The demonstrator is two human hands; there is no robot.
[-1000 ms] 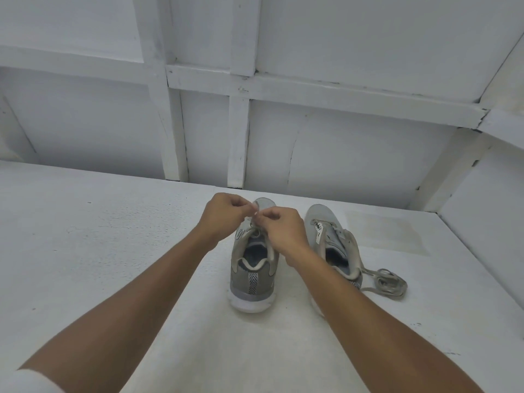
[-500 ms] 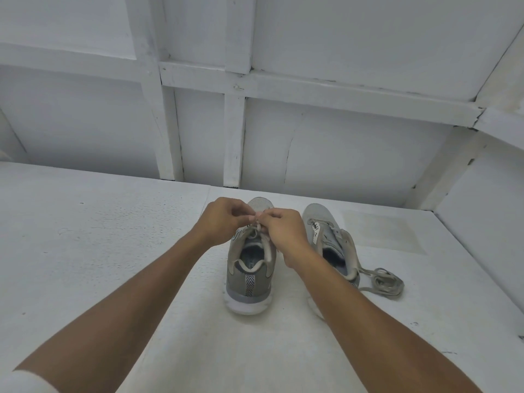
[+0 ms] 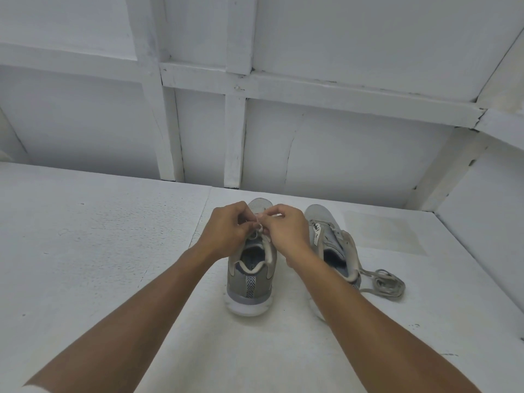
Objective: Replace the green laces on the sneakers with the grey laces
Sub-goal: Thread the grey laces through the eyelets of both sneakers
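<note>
Pinching the pale lace above the grey sneaker with left hand and right hand, fingers curled tight, probably to knot it.

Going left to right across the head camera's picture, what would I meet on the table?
First the left hand → right hand, both pinching a lace → right-side sneaker → loose lace.

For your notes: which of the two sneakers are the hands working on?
The left sneaker: left hand and right hand pinch its lace; neither holds the right sneaker.
</note>
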